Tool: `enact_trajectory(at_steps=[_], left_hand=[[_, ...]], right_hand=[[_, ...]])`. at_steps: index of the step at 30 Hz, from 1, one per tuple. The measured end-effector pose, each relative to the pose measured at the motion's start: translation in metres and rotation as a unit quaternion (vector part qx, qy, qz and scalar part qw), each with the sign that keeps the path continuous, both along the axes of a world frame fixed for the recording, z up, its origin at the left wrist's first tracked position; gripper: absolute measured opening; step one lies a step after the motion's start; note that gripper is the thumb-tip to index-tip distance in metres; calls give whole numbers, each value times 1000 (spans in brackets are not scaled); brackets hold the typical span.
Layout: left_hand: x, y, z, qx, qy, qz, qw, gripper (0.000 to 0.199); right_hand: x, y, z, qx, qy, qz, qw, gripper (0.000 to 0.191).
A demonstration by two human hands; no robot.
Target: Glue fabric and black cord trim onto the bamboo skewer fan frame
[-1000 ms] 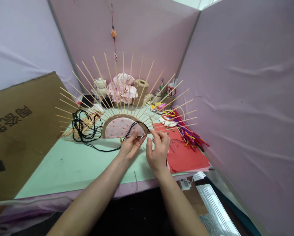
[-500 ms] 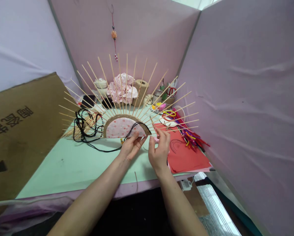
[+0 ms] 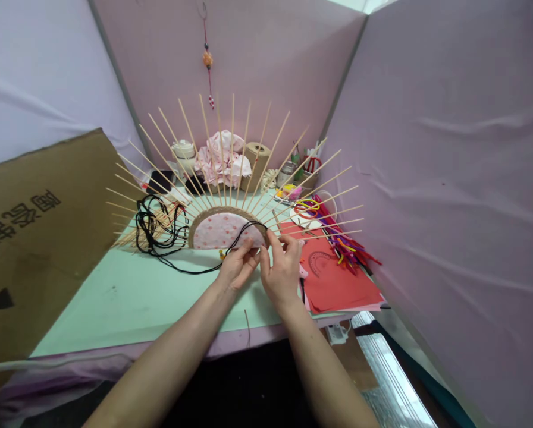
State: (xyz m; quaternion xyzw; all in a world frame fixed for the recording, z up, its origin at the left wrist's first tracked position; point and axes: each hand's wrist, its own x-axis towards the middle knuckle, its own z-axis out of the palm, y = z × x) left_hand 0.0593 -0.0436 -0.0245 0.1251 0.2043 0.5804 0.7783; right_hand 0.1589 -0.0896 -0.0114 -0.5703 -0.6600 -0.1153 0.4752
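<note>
A half-round piece [image 3: 219,230] covered in pink dotted cloth, with a brown rim, stands upright over the table; thin wooden sticks [image 3: 184,119] fan out from its curved edge. My left hand [image 3: 240,264] grips its lower right edge, thumb in front. My right hand [image 3: 282,267] pinches at the right corner, its fingertips at the rim and close to the left hand's fingers. A doubled black cord [image 3: 195,272] runs from a tangled bundle on the left, past my left hand and over the cloth to that corner. The cord's end is hidden by my fingers.
Red paper [image 3: 333,285] and colourful fuzzy stems [image 3: 347,244] lie at the right. Behind the sticks stand a white jar [image 3: 184,151], crumpled pink cloth [image 3: 222,157] and a twine roll [image 3: 256,156]. A cardboard sheet [image 3: 47,255] leans at the left; a mint-green cover [image 3: 128,297] lies on the table.
My right hand has moved slightly left and closed in on the right corner of the half-round piece. My left hand keeps its hold, and the fan of sticks has shifted slightly right.
</note>
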Motion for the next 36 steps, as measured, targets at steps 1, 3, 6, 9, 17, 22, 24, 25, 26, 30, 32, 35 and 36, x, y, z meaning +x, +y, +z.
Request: enact_trajectory(at_steps=[1, 3, 6, 9, 17, 22, 24, 25, 26, 30, 32, 35, 36], left_hand=[[0, 0, 0, 2, 1, 1, 1000, 14], [-1, 0, 0, -1, 3, 3, 1000, 14], [-1, 0, 1, -15, 6, 7, 1000, 12], [-1, 0, 3, -25, 10, 14, 1000, 9], [-2, -1, 4, -22, 7, 5, 1000, 9], [-2, 0, 6, -28, 5, 13, 1000, 10], [-3, 1, 7, -28, 6, 15, 999, 9], [-3, 1, 7, -27, 6, 13, 1000, 9], [-3, 1, 8, -26, 6, 12, 1000, 9], [-3, -1, 9, -25, 7, 9, 1000, 10], [-3, -1, 9, -20, 8, 4, 1000, 10], [-3, -2, 9, -17, 9, -4, 1000, 10], [-3, -2, 9, -19, 9, -4, 1000, 11]], right_hand=[[0, 0, 1, -3, 5, 3, 1000, 37], [2, -1, 1, 0, 34, 22, 999, 36], [5, -6, -1, 35, 108, 59, 992, 41], [7, -10, -7, 60, 130, 67, 987, 43], [0, -5, -13, 20, 78, 48, 996, 38], [6, -12, -9, 64, 150, 39, 986, 38], [10, -15, -12, 76, 154, 33, 985, 35], [11, -17, -14, 74, 146, 35, 986, 33], [12, -17, -16, 70, 137, 39, 987, 32], [10, -15, -23, 51, 110, 33, 992, 34], [8, -12, -24, 42, 100, 29, 994, 36], [6, -11, -24, 27, 89, 29, 995, 38], [6, -11, -24, 26, 88, 30, 995, 38]])
